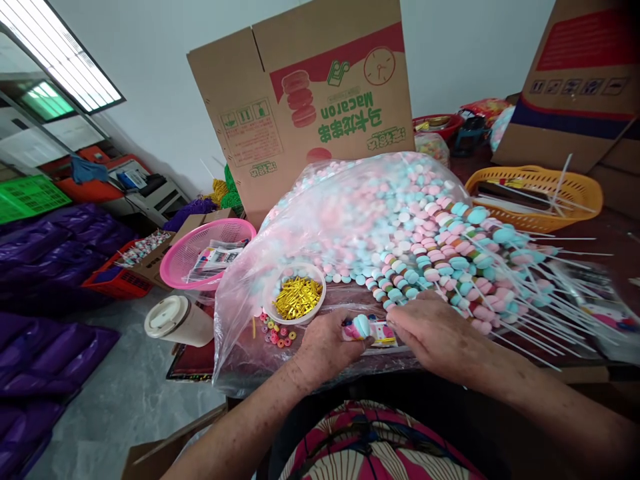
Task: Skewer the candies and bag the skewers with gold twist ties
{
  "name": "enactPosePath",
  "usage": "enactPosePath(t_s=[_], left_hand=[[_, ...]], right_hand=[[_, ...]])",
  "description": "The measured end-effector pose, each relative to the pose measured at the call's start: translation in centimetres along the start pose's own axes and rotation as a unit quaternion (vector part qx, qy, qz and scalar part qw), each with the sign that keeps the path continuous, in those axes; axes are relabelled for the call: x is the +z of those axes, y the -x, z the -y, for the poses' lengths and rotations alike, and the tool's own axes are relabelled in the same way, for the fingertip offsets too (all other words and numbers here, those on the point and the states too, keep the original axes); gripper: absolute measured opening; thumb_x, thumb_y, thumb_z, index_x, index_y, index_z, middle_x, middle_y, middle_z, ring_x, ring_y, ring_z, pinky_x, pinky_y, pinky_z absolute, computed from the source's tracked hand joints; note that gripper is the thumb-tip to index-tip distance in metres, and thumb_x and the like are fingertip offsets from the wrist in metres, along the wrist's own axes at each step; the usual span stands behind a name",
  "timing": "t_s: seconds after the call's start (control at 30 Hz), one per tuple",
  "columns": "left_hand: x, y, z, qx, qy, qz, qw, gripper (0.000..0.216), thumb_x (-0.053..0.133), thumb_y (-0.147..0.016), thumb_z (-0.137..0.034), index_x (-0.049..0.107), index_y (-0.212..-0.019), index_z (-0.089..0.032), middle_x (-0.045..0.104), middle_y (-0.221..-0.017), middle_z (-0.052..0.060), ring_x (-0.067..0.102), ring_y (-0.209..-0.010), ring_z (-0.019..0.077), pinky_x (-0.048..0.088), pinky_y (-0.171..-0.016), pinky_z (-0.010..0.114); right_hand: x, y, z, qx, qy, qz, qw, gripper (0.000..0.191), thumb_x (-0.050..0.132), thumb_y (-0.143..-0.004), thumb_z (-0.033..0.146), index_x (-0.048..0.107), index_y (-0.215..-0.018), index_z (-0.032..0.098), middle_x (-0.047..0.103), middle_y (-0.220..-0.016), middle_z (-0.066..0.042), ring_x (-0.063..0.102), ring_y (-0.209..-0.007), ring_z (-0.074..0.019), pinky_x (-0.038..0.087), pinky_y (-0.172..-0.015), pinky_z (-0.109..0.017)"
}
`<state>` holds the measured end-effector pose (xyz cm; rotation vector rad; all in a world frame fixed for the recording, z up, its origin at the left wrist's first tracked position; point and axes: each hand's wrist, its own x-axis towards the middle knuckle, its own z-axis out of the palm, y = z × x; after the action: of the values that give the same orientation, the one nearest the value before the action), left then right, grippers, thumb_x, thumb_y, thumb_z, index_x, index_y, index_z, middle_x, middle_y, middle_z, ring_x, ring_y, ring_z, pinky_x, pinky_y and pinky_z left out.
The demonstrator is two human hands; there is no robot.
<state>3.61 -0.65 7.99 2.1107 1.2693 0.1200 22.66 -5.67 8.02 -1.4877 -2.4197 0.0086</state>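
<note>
My left hand point(327, 343) is closed around a pink-and-blue macaron-shaped candy skewer point(361, 327), partly wrapped in clear printed film. Just right of it, my right hand point(435, 327) has its fingers pinched together; what they grip is hidden. Between the hands, colourful printed wrappers point(384, 335) lie on the table. A white tub point(321, 275) of gold twist ties point(299, 298) stands beyond my left hand, with small ring candies point(280, 333) beside it. Finished-looking candy skewers point(460, 253) on white sticks are heaped beyond my right hand.
A large clear plastic bag point(233, 307) of loose pink and blue candies spreads over the table before a cardboard box point(225, 87). To the left are a pink basket point(173, 257) and a lidded cup point(195, 327). A yellow basket point(583, 200) stands right.
</note>
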Motion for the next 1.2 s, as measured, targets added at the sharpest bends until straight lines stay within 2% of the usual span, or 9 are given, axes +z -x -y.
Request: enactPosePath(t_s=[0.13,0.23,0.47,0.63,0.67,0.77,0.83,1.0,1.2], left_hand=[[-0.2,-0.1,0.1,0.067,-0.022,0.037,0.997,0.049,0.068,-0.068,-0.039,0.059,-0.113,-0.022,0.068,-0.101,0.005,0.062,-0.09,0.0231,0.047,-0.078,0.034],[0.3,-0.4,0.1,0.108,-0.052,0.06,0.991,0.034,0.059,-0.077,-0.036,0.062,-0.108,-0.022,0.069,-0.102,0.005,0.062,-0.093,0.0233,0.046,-0.082,0.035],[1.5,-1.4,0.7,0.076,-0.196,0.076,0.975,0.026,0.051,-0.081,-0.036,0.066,-0.09,-0.017,0.07,-0.089,0.01,0.064,-0.085,0.0263,0.048,-0.077,0.036],[-0.4,-1.0,1.4,0.12,-0.184,0.005,0.976,0.078,0.07,-0.063,-0.054,0.044,-0.127,-0.017,0.066,-0.105,0.012,0.06,-0.1,0.0289,0.043,-0.089,0.041],[-0.7,-0.8,1.7,0.123,-0.201,-0.017,0.972,0.078,0.07,-0.066,-0.05,0.041,-0.13,-0.017,0.065,-0.106,0.012,0.059,-0.101,0.0285,0.041,-0.091,0.043],[-1.1,-0.2,2.8,0.097,-0.242,-0.032,0.965,0.039,0.059,-0.079,-0.029,0.054,-0.116,-0.019,0.068,-0.098,0.009,0.06,-0.095,0.0243,0.042,-0.089,0.04],[-1.1,0.1,3.3,0.095,-0.191,0.001,0.977,0.026,0.056,-0.079,-0.025,0.06,-0.105,-0.021,0.069,-0.092,0.005,0.062,-0.088,0.0206,0.045,-0.082,0.034],[-1.3,0.0,3.2,0.161,-0.065,0.094,0.98,0.03,0.062,-0.073,-0.028,0.064,-0.103,-0.022,0.069,-0.082,0.002,0.062,-0.075,0.0181,0.046,-0.073,0.029],[-0.8,-0.7,2.4,0.158,-0.043,0.087,0.983,0.045,0.066,-0.067,-0.022,0.062,-0.112,-0.022,0.07,-0.091,0.003,0.063,-0.083,0.0205,0.046,-0.077,0.03]], right_hand=[[-0.3,-0.1,1.1,-0.021,0.003,0.055,0.998,0.02,0.042,-0.078,0.008,0.054,-0.065,0.017,0.064,-0.063,-0.005,0.051,-0.057,-0.0171,0.022,-0.061,-0.031],[-0.3,-0.3,1.9,-0.022,0.002,0.082,0.996,0.018,0.044,-0.076,0.007,0.056,-0.067,0.016,0.066,-0.066,-0.006,0.054,-0.06,-0.0176,0.023,-0.063,-0.032],[1.7,-0.4,2.1,-0.012,-0.025,0.099,0.995,0.018,0.044,-0.078,0.009,0.06,-0.077,0.016,0.066,-0.068,-0.007,0.056,-0.063,-0.0181,0.026,-0.064,-0.032],[1.4,-0.2,0.0,0.064,-0.119,0.075,0.988,0.032,0.034,-0.092,0.026,0.052,-0.067,0.019,0.062,-0.065,-0.003,0.053,-0.061,-0.0153,0.029,-0.059,-0.027],[1.3,-0.1,-0.4,0.078,-0.147,0.075,0.983,0.033,0.033,-0.093,0.029,0.051,-0.067,0.019,0.061,-0.064,-0.002,0.053,-0.06,-0.0144,0.03,-0.057,-0.026],[1.2,0.4,-1.0,0.094,-0.184,0.076,0.976,0.033,0.032,-0.094,0.031,0.05,-0.068,0.019,0.059,-0.064,-0.001,0.052,-0.06,-0.0135,0.03,-0.056,-0.025],[1.3,0.9,-1.1,0.068,-0.15,0.06,0.984,0.033,0.033,-0.093,0.028,0.05,-0.067,0.019,0.06,-0.065,-0.003,0.052,-0.062,-0.0151,0.03,-0.059,-0.026],[1.3,1.3,-0.5,-0.023,-0.082,0.059,0.995,0.028,0.034,-0.089,0.015,0.052,-0.067,0.018,0.059,-0.061,-0.003,0.049,-0.059,-0.015,0.028,-0.064,-0.029],[1.0,0.8,0.1,-0.003,-0.099,0.084,0.992,0.027,0.036,-0.088,0.014,0.05,-0.066,0.018,0.059,-0.063,-0.002,0.049,-0.06,-0.0149,0.026,-0.061,-0.028]])
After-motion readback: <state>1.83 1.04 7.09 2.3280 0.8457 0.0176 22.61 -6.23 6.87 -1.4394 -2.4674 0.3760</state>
